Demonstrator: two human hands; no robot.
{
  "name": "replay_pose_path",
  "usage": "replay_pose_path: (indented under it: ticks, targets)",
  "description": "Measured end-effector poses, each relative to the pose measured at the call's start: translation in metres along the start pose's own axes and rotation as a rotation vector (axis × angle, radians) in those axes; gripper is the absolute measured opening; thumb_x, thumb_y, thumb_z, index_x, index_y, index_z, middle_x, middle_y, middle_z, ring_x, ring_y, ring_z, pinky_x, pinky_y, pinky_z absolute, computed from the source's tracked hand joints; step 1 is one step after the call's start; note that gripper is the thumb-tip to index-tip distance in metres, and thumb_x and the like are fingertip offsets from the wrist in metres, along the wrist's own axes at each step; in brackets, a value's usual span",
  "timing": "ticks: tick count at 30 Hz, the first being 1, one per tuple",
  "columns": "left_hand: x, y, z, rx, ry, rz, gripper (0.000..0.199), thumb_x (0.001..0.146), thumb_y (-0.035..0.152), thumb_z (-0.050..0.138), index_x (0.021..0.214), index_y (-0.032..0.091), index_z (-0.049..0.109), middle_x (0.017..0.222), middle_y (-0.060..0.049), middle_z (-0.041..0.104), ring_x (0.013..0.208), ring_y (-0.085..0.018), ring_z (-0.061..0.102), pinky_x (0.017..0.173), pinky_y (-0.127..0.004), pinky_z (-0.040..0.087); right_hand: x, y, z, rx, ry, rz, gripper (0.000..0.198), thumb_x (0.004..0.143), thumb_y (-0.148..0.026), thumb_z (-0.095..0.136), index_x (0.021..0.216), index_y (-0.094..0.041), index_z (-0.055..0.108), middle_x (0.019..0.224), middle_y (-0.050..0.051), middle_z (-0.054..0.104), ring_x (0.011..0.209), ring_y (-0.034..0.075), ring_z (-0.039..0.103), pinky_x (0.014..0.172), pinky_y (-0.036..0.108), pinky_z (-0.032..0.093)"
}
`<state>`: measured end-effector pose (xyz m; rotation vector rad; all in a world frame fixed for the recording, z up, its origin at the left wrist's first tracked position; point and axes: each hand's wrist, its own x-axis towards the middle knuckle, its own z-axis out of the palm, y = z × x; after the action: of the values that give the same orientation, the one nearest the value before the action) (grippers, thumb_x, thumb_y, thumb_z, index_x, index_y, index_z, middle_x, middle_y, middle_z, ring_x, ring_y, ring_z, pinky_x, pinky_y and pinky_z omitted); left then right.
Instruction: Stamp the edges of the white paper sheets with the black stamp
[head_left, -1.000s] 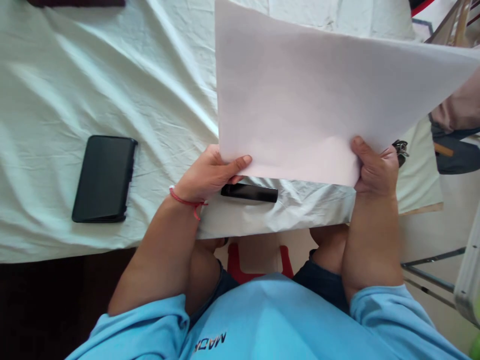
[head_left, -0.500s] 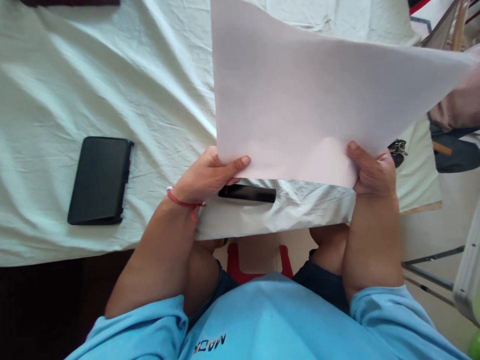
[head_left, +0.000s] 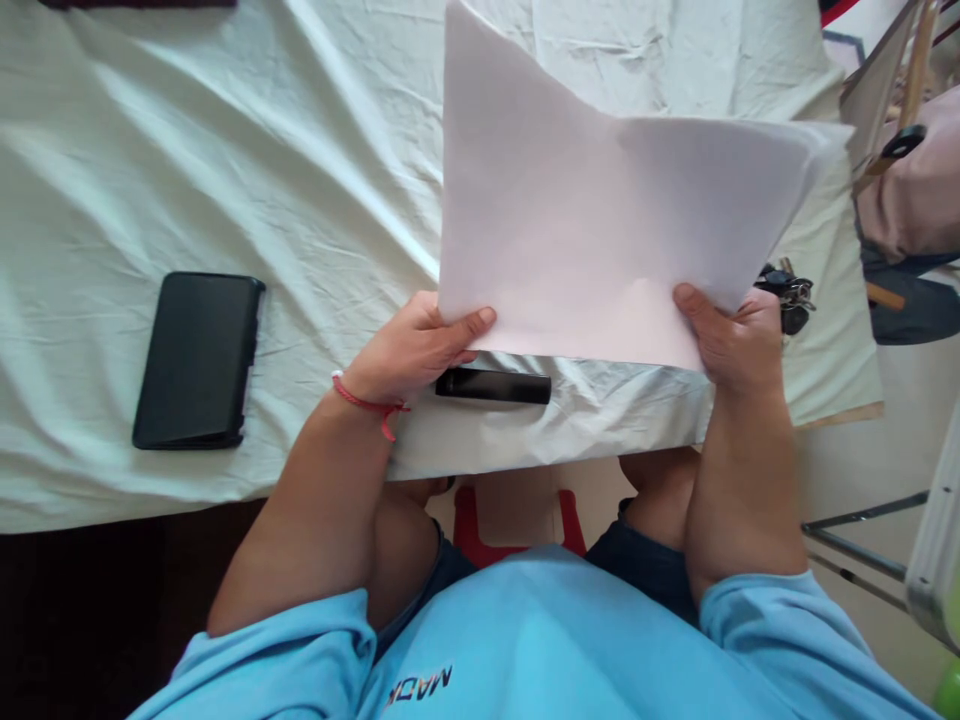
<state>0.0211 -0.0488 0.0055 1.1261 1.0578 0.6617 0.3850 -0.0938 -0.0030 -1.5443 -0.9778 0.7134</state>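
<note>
Several white sheets of paper (head_left: 570, 230) are held up over the cloth, bowed along the middle, with layered edges showing at the right. My left hand (head_left: 420, 340) pinches their near left corner, thumb on top; a red string bracelet circles that wrist. At the near right corner my right hand (head_left: 739, 335) grips the sheets, thumb on top and the other fingers hidden beneath. Under the near edge of the paper, close to my left hand, lies a black oblong object (head_left: 495, 386) that I cannot identify. A bunch of keys (head_left: 791, 298) rests just beyond my right hand.
A pale cloth (head_left: 337, 180) with wrinkles covers the table. On its left lies a black tablet-like device (head_left: 199, 360) in a case. A red stool (head_left: 469, 520) shows below the table edge. Metal frame bars (head_left: 862, 540) stand at the right.
The paper's far right corner has swung inward to the left, and its far edge is more bent. My right hand has shifted slightly left, uncovering more of the keys. My left hand barely moved.
</note>
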Motion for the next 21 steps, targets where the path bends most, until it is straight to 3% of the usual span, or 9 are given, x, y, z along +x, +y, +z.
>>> replay_pose_path:
  ticks: [6,9,12,14,17,21]
  targets:
    - [0.003,-0.01,-0.006,-0.154,-0.028,-0.011,0.048,0.081,0.055,0.111,0.085,0.019,0.08,0.083,0.0,0.056,0.068,-0.01,0.043,0.052,-0.017,0.043,0.001,-0.007,0.003,-0.017,0.088,-0.159,0.047,0.079,-0.054,0.107,0.101,-0.016,0.091,0.109,0.01,0.09,0.103,0.023,0.083,0.107,0.039,0.071]
    - [0.004,-0.011,-0.006,-0.21,-0.066,0.003,0.054,0.081,0.058,0.112,0.078,0.018,0.075,0.079,0.002,0.049,0.064,-0.007,0.036,0.049,-0.017,0.037,0.001,-0.007,0.004,-0.015,0.089,-0.215,0.043,0.083,-0.053,0.106,0.101,-0.016,0.092,0.109,0.009,0.09,0.105,0.023,0.083,0.11,0.038,0.07]
    - [0.004,-0.009,-0.006,-0.21,-0.044,0.013,0.05,0.083,0.058,0.11,0.083,0.02,0.078,0.082,0.0,0.053,0.064,-0.007,0.034,0.048,-0.017,0.035,0.001,-0.005,0.002,0.041,0.078,-0.198,0.044,0.08,-0.058,0.107,0.099,-0.021,0.093,0.111,0.006,0.091,0.105,0.023,0.085,0.112,0.042,0.071]
    - [0.003,-0.007,-0.006,-0.198,-0.009,0.012,0.044,0.083,0.055,0.11,0.092,0.021,0.083,0.087,-0.001,0.059,0.066,-0.008,0.036,0.05,-0.017,0.037,0.0,-0.003,-0.002,0.082,-0.006,-0.096,0.047,0.075,-0.063,0.109,0.098,-0.026,0.092,0.109,0.004,0.091,0.103,0.026,0.086,0.108,0.046,0.074]
    - [0.001,-0.005,-0.008,-0.189,0.03,0.002,0.045,0.079,0.055,0.111,0.086,0.021,0.082,0.085,-0.001,0.059,0.069,-0.01,0.044,0.053,-0.018,0.042,-0.001,-0.002,-0.009,0.06,-0.138,0.022,0.044,0.07,-0.063,0.112,0.092,-0.032,0.091,0.104,0.004,0.09,0.098,0.028,0.085,0.1,0.05,0.078]
    - [0.001,-0.007,-0.011,-0.145,0.042,-0.062,0.045,0.077,0.052,0.113,0.099,0.023,0.088,0.103,-0.005,0.074,0.084,-0.014,0.063,0.064,-0.018,0.055,-0.001,0.0,-0.013,-0.011,-0.089,-0.062,0.035,0.072,-0.055,0.114,0.085,-0.034,0.089,0.095,0.0,0.087,0.095,0.026,0.085,0.101,0.05,0.078]
